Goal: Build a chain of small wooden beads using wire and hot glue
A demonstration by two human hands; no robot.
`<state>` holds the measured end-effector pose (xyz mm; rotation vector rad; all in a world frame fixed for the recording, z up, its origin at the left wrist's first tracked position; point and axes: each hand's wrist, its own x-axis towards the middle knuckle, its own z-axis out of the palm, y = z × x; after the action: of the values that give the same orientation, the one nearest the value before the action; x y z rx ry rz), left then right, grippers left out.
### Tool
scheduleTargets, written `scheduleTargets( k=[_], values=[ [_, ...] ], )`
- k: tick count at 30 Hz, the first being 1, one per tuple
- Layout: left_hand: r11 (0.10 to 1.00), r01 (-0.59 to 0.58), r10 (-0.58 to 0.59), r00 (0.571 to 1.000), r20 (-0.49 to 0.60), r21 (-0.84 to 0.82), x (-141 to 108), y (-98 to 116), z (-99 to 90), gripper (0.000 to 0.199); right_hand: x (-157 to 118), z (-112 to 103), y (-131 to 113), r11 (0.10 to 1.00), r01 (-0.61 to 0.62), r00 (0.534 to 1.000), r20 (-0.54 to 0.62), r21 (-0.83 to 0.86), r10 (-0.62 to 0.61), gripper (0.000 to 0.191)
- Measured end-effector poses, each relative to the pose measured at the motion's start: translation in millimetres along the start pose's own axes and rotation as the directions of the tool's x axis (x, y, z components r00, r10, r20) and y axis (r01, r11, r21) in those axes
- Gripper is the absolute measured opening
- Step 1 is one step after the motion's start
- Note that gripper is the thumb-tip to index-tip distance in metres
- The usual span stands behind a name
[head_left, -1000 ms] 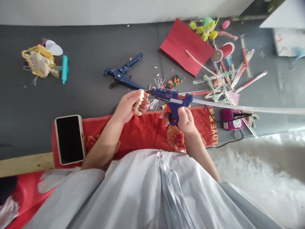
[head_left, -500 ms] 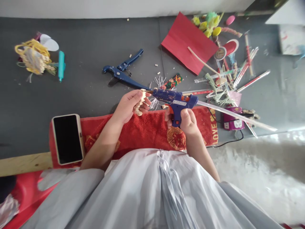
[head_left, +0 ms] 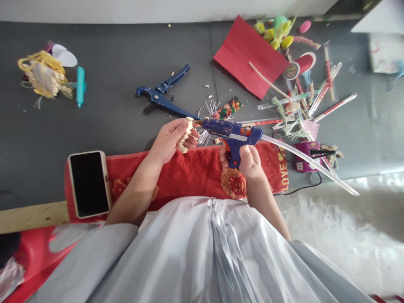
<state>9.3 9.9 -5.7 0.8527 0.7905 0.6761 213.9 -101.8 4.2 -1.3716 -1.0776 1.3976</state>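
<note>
My left hand (head_left: 170, 139) pinches a small cream-coloured piece (head_left: 185, 141) made of short bits joined in a curved strip. Wrapped round the handle of a blue glue gun (head_left: 233, 139) is my right hand (head_left: 249, 160), its index finger near the orange trigger. The gun's nozzle points left and meets or nearly meets the top of the cream piece; the exact contact is too small to tell. A long clear glue stick (head_left: 309, 160) sticks out of the gun's rear and droops to the right. Beneath both hands lies a red towel (head_left: 195, 172).
A blue cutter (head_left: 164, 101) lies beyond my left hand. A phone (head_left: 89, 184) rests on the towel's left end. Red paper (head_left: 249, 57), a ribbon spool (head_left: 292, 70), wrapped sticks and a purple object (head_left: 304, 156) with a black cable are at the right. A yellow-stringed bundle (head_left: 44, 78) sits far left.
The free end of the glue stick has swung down and slightly left, bending more. Both hands, the gun and the cream piece are almost where they were.
</note>
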Motion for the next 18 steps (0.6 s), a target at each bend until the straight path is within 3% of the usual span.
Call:
scheduleTargets(
  k=[18],
  values=[
    [0.997, -0.009, 0.010, 1.000, -0.010, 0.078, -2.6, 1.9, 1.2, 0.048, 0.6, 1.6, -2.4, 1.000, 0.005, 1.000, 0.002, 0.020, -0.005, 0.066]
  ],
)
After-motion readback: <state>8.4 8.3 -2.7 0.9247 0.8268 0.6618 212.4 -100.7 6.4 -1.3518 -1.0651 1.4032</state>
